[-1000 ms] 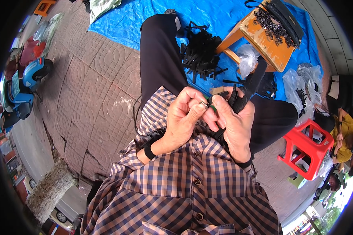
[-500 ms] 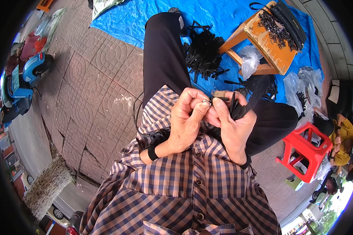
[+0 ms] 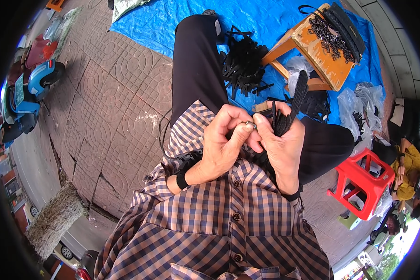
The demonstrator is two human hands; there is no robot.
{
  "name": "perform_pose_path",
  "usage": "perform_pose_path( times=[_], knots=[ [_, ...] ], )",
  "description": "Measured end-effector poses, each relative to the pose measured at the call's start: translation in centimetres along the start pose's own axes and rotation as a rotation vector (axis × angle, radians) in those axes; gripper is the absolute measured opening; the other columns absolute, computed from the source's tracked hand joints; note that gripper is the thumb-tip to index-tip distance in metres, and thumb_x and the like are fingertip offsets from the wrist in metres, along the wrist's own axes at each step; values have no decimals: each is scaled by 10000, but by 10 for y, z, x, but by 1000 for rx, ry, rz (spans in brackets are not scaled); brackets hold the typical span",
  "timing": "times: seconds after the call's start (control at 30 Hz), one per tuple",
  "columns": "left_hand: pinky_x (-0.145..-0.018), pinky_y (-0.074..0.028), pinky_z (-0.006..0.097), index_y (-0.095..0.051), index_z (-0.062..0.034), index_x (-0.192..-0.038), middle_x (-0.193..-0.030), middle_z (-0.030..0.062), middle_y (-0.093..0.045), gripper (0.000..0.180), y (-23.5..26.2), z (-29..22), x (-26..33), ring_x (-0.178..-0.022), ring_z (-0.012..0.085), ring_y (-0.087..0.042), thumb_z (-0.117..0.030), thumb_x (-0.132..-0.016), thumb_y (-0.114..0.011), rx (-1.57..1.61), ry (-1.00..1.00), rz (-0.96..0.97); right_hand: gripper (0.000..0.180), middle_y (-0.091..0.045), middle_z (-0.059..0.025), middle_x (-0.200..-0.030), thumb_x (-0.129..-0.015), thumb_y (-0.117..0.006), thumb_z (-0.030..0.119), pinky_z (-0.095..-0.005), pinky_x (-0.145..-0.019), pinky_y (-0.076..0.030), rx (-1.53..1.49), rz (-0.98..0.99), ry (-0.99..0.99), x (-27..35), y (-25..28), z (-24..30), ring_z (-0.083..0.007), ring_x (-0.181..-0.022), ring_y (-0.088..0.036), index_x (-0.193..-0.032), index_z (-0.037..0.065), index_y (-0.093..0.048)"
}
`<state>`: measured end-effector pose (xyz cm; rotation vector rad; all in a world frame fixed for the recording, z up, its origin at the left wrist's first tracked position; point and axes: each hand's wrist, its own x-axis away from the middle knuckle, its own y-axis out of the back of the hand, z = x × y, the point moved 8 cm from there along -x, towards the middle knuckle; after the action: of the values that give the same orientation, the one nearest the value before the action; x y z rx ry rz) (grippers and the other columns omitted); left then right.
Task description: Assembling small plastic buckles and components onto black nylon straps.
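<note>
Above my lap both hands meet, fingertips almost touching. My left hand (image 3: 226, 137) pinches a small metal buckle (image 3: 250, 124) between thumb and fingers; its fine shape is partly hidden. My right hand (image 3: 283, 144) is closed round a bunch of black straps (image 3: 282, 122), with one black strap (image 3: 300, 93) standing up past the fingers. The right thumb presses close to the buckle, and I cannot tell whether a strap end passes through it. A tan band or wrap (image 3: 262, 106) shows on a right finger.
A blue tarp (image 3: 149, 32) lies ahead, bearing a heap of black straps (image 3: 245, 63). On the wooden stool (image 3: 329, 65) are many small dark buckles (image 3: 329, 37) and a black bag (image 3: 347, 32). Clear plastic bags (image 3: 350, 107) and a red plastic stool (image 3: 366, 182) stand right; a blue scooter (image 3: 35, 93) left.
The long black strap in my right hand has swung upright from a blurred, right-leaning position. The buckle has turned slightly between the fingertips. Both hands stay in nearly the same place.
</note>
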<state>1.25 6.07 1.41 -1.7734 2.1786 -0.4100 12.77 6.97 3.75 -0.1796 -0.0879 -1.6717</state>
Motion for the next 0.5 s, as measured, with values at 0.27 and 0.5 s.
perform_pose_path(
  times=[0.27, 0.5],
  knots=[
    [-590, -506, 236, -434, 18, -970, -739, 112, -615, 88, -2, -3, -1, -619, 142, -615, -55, -927, -455, -36, -48, -10, 122, -508, 20, -600, -832, -615, 35, -169, -399, -303, -309, -16, -88, 3, 3, -14, -26, -453, -424, -939, -9, -577],
    [-576, -509, 249, -428, 11, -979, -752, 125, -617, 101, 0, 2, -1, -618, 166, -620, -70, -928, -463, 109, 20, -26, 122, -485, 17, -579, -845, -607, 61, -181, -382, -286, -517, 67, -169, 0, -7, -18, -31, -432, -389, -938, -8, -569]
  ],
)
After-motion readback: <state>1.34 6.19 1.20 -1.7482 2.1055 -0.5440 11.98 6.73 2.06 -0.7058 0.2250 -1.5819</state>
